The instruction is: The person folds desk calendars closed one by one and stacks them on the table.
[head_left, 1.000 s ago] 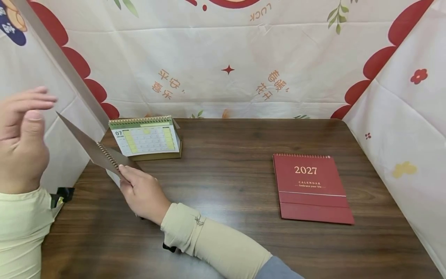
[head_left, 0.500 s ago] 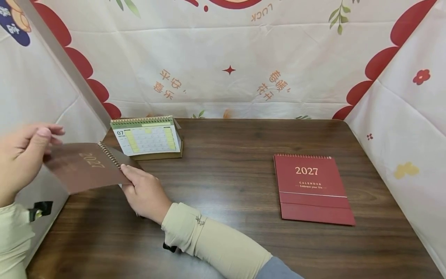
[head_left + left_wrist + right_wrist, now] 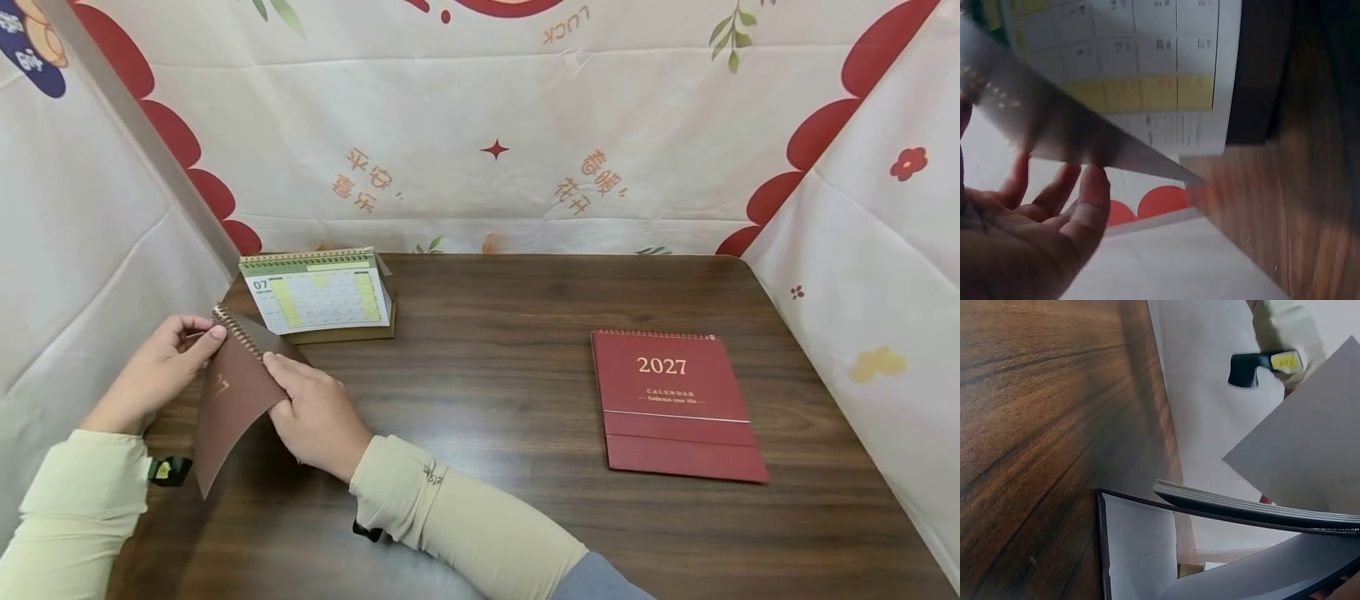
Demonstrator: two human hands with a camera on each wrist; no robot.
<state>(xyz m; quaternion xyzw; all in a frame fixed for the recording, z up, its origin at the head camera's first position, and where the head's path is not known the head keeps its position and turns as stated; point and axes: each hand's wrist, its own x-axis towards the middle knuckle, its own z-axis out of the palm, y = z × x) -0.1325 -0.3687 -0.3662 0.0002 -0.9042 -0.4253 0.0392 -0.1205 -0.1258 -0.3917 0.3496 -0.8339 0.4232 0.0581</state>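
A brown spiral-bound desk calendar (image 3: 243, 387) is held up at the left of the table, its gold "2027" partly in view. My right hand (image 3: 322, 421) grips it beside the coil, thumb on top. With thumb and fingers, my left hand (image 3: 161, 362) pinches its front cover (image 3: 1054, 119) near the coil's far end. That cover bends and hangs toward me in the head view. From the right wrist, the stack of pages (image 3: 1254, 509) shows edge-on between the lifted cover and the folded stand (image 3: 1138, 540). The right hand's fingers beneath the calendar are mostly hidden.
Just behind the brown calendar stands a green-and-white desk calendar (image 3: 322, 302) showing month 07. A red 2027 calendar (image 3: 675, 400) lies at the right of the wooden table (image 3: 480, 483). Printed cloth (image 3: 465, 108) walls the back and both sides.
From raised and apart, my left hand has come down and right to the coil and pinches the cover. The cover has swung over toward me. My right hand keeps its grip.
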